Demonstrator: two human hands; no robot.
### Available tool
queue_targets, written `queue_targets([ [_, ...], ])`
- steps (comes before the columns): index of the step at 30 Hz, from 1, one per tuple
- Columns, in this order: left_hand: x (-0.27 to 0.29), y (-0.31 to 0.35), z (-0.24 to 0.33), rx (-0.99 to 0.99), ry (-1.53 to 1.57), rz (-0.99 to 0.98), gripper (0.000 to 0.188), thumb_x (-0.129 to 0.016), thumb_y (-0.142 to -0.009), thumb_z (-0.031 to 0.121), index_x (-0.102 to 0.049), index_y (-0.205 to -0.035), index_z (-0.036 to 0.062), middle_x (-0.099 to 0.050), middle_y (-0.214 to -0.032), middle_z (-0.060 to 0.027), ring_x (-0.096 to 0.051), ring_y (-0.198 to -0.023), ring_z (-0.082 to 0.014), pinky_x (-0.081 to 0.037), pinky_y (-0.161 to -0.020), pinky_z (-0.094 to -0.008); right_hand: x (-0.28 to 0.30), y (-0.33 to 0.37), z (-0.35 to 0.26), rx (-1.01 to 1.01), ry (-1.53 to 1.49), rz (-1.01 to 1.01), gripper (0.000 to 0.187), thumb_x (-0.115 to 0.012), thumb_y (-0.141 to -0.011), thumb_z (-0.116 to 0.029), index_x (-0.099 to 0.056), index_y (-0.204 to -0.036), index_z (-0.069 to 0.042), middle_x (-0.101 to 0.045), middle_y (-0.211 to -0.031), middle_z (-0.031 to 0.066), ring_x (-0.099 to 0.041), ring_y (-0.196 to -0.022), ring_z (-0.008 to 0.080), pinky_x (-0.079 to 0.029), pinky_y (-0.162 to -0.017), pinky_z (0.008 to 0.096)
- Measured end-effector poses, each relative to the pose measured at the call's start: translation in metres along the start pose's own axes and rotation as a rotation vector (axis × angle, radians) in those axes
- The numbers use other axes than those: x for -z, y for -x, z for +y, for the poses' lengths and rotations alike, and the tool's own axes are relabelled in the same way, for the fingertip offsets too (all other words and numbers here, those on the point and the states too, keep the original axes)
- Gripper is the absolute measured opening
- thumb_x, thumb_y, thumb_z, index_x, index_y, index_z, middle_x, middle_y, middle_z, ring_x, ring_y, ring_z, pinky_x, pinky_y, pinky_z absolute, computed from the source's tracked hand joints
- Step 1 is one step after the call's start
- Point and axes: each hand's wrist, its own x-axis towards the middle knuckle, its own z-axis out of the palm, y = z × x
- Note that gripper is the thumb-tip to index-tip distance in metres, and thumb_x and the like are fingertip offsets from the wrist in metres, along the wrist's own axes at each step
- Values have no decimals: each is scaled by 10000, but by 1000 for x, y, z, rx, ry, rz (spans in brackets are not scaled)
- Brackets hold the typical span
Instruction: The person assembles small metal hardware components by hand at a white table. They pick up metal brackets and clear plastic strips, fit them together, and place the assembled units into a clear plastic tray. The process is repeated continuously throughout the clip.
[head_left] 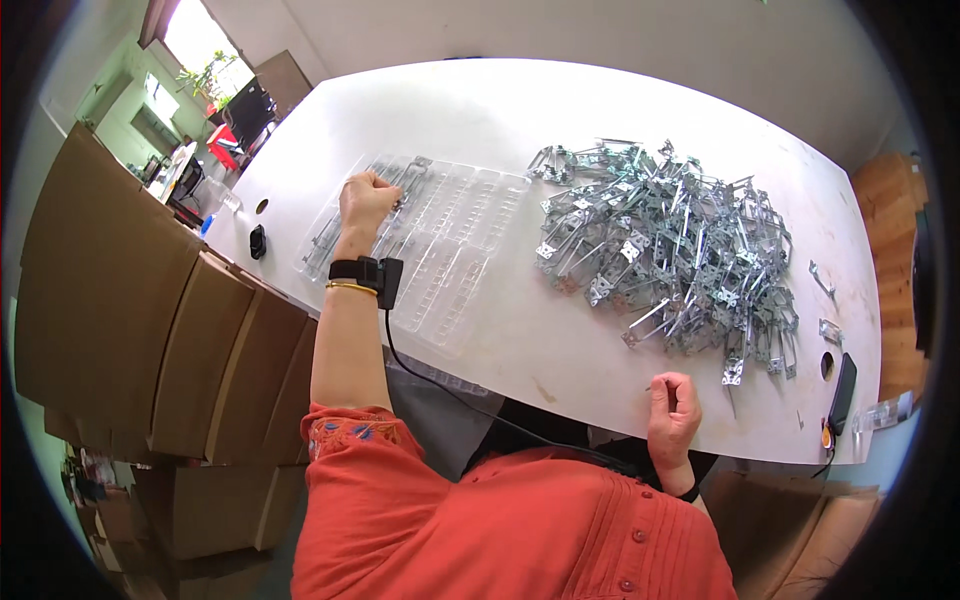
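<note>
My left hand (368,208) is closed over the clear plastic tray (465,205), its fingertips at a long, thin metal bracket (407,198) lying in a slot. The fist hides part of that bracket. More metal brackets lie side by side in the left part of the tray, while its right-hand slots show bare plastic. Near the table's front edge, my right hand (673,420) is curled with thumb and fingers together; whatever they may hold is too small or hidden to make out. Ahead of it spreads a large heap of loose metal brackets (670,250).
Several stray metal pieces (822,280) lie right of the heap. A phone-like black object (843,393) and a clear bottle (885,412) are at the right edge. A small black object (258,242) sits left of the tray. Cardboard boxes (110,290) stand beside the table's left side.
</note>
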Motion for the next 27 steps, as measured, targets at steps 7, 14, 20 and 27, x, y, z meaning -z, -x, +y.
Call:
queue_targets([
  [7,-36,-29,-22,127,-105,-94,153,-875,-747,222,-825,-814,93,-825,-839,-95,-787,-825,-216,-617,-808,-357,3,-1,-1,-21,33,-16,99,-721,-1070,-106,-670,-1032,-30,-643,-936,52,-597,-810,146,-503,-743,283],
  [14,-54,-27,-40,104,-156,-77,211,-892,-720,276,-819,-808,98,-828,-882,-122,-804,-890,-284,-626,-873,-399,1,-1,-2,-2,55,-18,106,-723,-1068,-104,-664,-1023,-27,-651,-945,65,-607,-812,162,-507,-734,293],
  [20,-62,-22,-43,97,-207,-82,211,-858,-713,239,-850,-866,92,-828,-937,-171,-809,-943,-323,-630,-903,-414,0,-2,-3,-3,68,-22,107,-715,-1080,-109,-660,-1032,-32,-634,-947,36,-579,-822,131,-486,-746,279],
  [27,-61,-18,-31,126,-267,-149,233,-777,-739,190,-850,-911,52,-817,-1007,-221,-801,-1005,-378,-627,-904,-439,-1,-2,-4,-2,55,-20,103,-710,-1086,-101,-655,-1034,-32,-624,-947,21,-566,-828,116,-478,-750,270],
])
